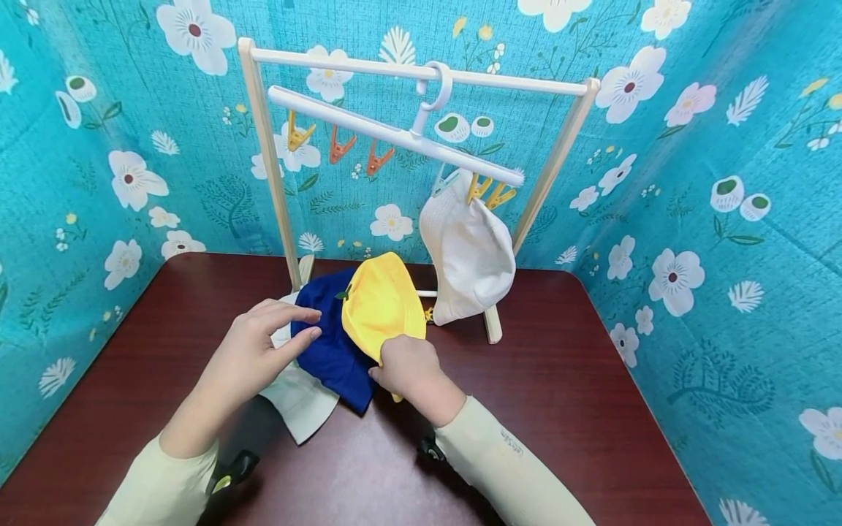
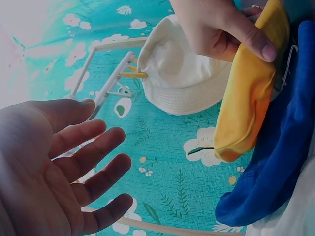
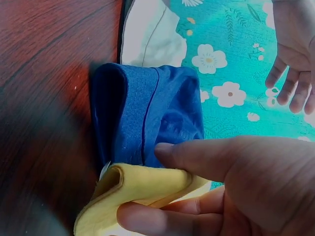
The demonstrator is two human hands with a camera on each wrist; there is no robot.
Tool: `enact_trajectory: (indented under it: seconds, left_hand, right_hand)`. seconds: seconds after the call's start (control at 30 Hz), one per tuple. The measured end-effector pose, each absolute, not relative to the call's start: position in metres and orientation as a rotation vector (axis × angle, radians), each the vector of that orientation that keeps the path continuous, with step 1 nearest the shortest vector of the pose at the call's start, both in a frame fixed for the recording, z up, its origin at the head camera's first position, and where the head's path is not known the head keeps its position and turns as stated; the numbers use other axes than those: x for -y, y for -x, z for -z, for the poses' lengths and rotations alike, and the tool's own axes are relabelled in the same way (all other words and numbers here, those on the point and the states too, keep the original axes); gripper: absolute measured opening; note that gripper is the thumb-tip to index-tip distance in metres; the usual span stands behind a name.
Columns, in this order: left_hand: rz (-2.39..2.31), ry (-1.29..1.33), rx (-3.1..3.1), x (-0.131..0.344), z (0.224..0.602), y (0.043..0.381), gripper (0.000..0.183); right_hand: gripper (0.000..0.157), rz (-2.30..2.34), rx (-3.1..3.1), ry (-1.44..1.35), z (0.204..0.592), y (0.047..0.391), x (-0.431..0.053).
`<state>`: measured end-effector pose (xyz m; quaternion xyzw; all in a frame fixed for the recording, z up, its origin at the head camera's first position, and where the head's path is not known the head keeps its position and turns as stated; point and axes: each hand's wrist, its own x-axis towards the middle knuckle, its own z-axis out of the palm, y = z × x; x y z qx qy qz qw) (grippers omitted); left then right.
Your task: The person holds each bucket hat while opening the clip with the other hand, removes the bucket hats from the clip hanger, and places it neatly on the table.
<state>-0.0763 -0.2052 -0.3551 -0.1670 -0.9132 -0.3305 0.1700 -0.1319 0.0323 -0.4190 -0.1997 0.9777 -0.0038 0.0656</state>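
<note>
Yellow hat (image 1: pixel 384 301) in the grip of the right hand (image 1: pixel 413 369), left hand (image 1: pixel 253 348) wide nearby.

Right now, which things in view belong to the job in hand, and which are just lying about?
Likely the job:
yellow bucket hat, gripped by the right hand
navy bucket hat
pale hat beside it
white bucket hat, clipped up
clip hanger
garment rack

Probably just around:
floral cloth
dark table
small yellow item, unclear what

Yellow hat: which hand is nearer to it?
Right: the right hand grips the yellow hat at its edge. The left hand is apart from it, off to its left.
</note>
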Motion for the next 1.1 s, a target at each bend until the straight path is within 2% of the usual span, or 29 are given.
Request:
enact_trajectory:
  seconds: [0.67, 1.1]
  left_hand:
    - [0.933, 0.469, 2.608, 0.204, 0.354, 0.074, 0.024]
    - [0.924, 0.490, 2.582, 0.204, 0.354, 0.074, 0.023]
  right_hand:
    - [0.054, 0.104, -2.943, 0.754, 0.425, 0.125, -0.048]
    - [0.046, 0.049, -3.031, 0.930, 0.432, 0.120, -0.061]
